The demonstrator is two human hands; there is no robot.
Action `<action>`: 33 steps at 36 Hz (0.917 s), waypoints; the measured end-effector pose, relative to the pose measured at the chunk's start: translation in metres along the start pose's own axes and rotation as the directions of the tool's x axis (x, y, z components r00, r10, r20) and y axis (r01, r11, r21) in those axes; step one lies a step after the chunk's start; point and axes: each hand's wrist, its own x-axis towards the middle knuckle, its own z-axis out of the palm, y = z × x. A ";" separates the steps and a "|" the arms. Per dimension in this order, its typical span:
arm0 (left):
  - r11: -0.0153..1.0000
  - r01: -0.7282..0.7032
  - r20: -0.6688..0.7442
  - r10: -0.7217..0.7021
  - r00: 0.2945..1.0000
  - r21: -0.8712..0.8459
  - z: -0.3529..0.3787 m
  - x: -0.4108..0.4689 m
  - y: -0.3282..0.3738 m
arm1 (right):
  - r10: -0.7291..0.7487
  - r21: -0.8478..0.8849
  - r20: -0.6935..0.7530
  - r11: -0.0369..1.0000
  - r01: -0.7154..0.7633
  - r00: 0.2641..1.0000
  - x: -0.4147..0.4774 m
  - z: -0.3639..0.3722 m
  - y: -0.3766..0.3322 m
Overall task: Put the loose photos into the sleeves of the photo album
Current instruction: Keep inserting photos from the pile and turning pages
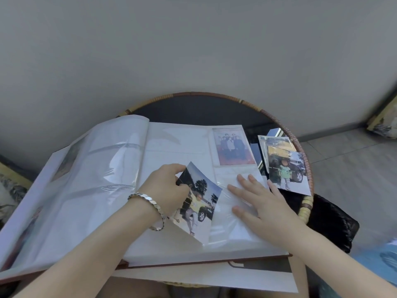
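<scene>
Photo (199,197) pinched by left hand (167,188), beside right hand (257,203).

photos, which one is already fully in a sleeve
The reddish group photo at the page's top right, flat behind plastic. The left hand pinches a tilted car photo only partly in; two loose photos lie beside the album.

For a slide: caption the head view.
Left hand pinches a photo partly inside an album sleeve; right hand presses it flat.

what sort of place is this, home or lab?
Most likely a home sitting area: a round rattan-rimmed table, a patterned cushion by the wall, a tiled floor, and a family album lying open.
</scene>
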 end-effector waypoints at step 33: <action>0.908 0.214 0.027 -0.219 0.975 -0.360 0.046 0.004 0.006 | 0.167 0.451 -0.094 0.886 -0.107 0.982 -0.028 -0.012 0.019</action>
